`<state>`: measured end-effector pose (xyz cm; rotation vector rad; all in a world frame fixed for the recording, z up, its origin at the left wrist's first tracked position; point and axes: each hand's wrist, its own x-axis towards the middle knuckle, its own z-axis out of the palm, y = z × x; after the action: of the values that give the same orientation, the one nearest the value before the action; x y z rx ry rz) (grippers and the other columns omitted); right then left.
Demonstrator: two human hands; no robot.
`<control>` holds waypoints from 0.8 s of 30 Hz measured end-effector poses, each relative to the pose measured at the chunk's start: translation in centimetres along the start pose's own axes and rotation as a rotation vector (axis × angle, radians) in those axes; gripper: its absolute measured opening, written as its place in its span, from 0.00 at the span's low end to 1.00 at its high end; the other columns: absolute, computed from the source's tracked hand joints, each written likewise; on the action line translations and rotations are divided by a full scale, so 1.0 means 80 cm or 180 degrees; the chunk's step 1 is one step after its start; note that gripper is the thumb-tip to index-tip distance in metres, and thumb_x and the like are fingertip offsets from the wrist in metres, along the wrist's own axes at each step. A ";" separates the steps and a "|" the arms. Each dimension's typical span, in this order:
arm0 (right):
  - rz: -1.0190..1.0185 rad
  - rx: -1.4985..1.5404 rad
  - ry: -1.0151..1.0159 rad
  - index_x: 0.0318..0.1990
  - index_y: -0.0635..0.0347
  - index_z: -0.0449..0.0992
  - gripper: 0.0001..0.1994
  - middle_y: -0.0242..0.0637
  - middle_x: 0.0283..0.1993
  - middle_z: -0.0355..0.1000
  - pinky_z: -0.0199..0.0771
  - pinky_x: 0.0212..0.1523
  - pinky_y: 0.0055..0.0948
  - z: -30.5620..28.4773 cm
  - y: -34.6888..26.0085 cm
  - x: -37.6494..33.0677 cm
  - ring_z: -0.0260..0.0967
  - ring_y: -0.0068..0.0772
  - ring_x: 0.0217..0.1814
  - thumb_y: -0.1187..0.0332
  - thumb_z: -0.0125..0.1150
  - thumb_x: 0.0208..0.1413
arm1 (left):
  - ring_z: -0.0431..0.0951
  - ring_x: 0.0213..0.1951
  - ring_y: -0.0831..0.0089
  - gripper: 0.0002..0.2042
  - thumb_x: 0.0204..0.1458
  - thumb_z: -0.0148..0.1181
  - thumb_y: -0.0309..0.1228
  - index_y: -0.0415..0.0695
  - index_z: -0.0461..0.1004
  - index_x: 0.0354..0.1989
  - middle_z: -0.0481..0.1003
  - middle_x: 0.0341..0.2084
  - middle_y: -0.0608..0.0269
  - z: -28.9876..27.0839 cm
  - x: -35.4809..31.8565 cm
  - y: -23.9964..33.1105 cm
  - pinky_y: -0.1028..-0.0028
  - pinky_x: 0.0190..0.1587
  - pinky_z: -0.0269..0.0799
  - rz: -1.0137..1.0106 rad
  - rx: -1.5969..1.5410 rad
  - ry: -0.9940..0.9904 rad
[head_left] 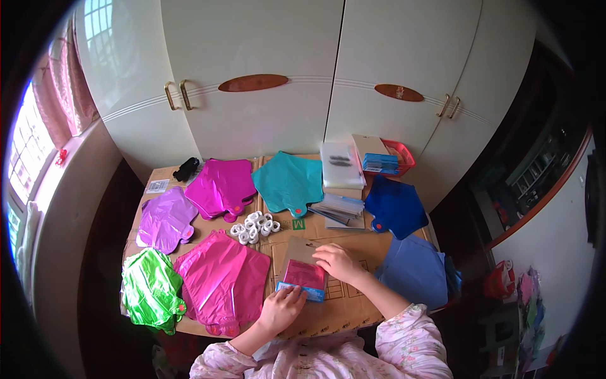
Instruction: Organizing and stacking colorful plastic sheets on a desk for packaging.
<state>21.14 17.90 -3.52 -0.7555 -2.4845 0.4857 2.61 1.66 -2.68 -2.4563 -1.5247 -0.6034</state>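
A flat packet with pink foil [303, 273], a brown card behind it and a blue printed strip along its lower edge lies in front of me. My left hand [282, 309] grips the strip at the lower left, fingers close together. At the upper right edge, the bent fingers of my right hand [338, 262] hold the card [303, 246]. Left of the packet is a stack of flat pink foil balloons [222, 278]. Just beyond it sits a heap of small white ribbon rolls [255, 227].
Around the cardboard-covered table [344, 316] lie flat foil balloons in green [150, 284], lilac [165, 218], magenta [218, 186], teal [287, 183], dark blue [396, 203] and light blue [413, 271]. Clear sleeves [341, 164], loose cards [341, 210] and a red basket [408, 163] stand toward the white cabinet [252, 126].
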 end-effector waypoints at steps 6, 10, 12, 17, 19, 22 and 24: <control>-0.0412 -0.0080 -0.0607 0.38 0.58 0.78 0.10 0.36 0.46 0.73 0.71 0.50 0.31 -0.034 -0.018 -0.017 0.69 0.36 0.51 0.68 0.62 0.47 | 0.76 0.39 0.69 0.15 0.41 0.58 0.30 0.46 0.75 0.41 0.74 0.42 0.64 -0.001 0.003 0.001 0.73 0.37 0.75 -0.0176 -0.0177 -0.0014; -0.1059 -0.0607 -0.0472 0.37 0.56 0.78 0.09 0.34 0.47 0.74 0.73 0.51 0.28 -0.031 -0.017 -0.040 0.71 0.33 0.51 0.68 0.61 0.47 | 0.72 0.47 0.66 0.16 0.41 0.54 0.27 0.43 0.73 0.42 0.70 0.46 0.59 -0.010 0.003 -0.015 0.72 0.40 0.75 -0.0130 -0.0495 -0.0491; -0.1241 -0.0804 -0.0358 0.36 0.56 0.79 0.08 0.33 0.45 0.75 0.74 0.49 0.28 -0.028 -0.016 -0.045 0.72 0.33 0.50 0.68 0.60 0.46 | 0.71 0.49 0.63 0.17 0.42 0.54 0.27 0.44 0.73 0.43 0.70 0.47 0.58 -0.014 0.005 -0.018 0.72 0.41 0.75 -0.0133 -0.0262 -0.0349; -0.1506 -0.0872 -0.0216 0.32 0.56 0.79 0.06 0.31 0.40 0.77 0.77 0.43 0.29 -0.024 -0.014 -0.036 0.75 0.34 0.45 0.69 0.59 0.45 | 0.69 0.53 0.58 0.17 0.42 0.54 0.26 0.46 0.73 0.45 0.69 0.48 0.56 -0.007 -0.001 -0.017 0.70 0.41 0.77 -0.0381 -0.0337 -0.0321; -0.1558 -0.0866 -0.0117 0.30 0.56 0.79 0.05 0.30 0.39 0.77 0.78 0.41 0.28 -0.019 -0.009 -0.033 0.75 0.33 0.44 0.69 0.59 0.45 | 0.69 0.52 0.58 0.18 0.42 0.54 0.26 0.46 0.73 0.45 0.68 0.49 0.55 -0.006 0.001 -0.016 0.69 0.41 0.77 -0.0469 -0.0397 -0.0386; -0.1469 -0.0761 -0.0023 0.29 0.55 0.78 0.04 0.29 0.37 0.77 0.78 0.38 0.28 -0.011 -0.008 -0.030 0.75 0.32 0.42 0.69 0.59 0.44 | 0.69 0.52 0.58 0.19 0.42 0.54 0.26 0.47 0.72 0.47 0.69 0.50 0.54 -0.003 0.003 -0.015 0.70 0.41 0.77 -0.0527 -0.0341 -0.0422; -0.1288 -0.0637 -0.0014 0.28 0.55 0.78 0.04 0.30 0.34 0.77 0.78 0.36 0.28 -0.015 -0.009 -0.022 0.75 0.32 0.41 0.69 0.59 0.44 | 0.70 0.51 0.58 0.20 0.43 0.54 0.27 0.47 0.71 0.48 0.69 0.50 0.53 0.000 0.002 -0.016 0.70 0.41 0.77 -0.0459 -0.0189 -0.0386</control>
<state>22.75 16.49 -2.85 -0.3036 -2.6228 0.0934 1.56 2.38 -2.70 -2.4833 -1.7669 -0.5395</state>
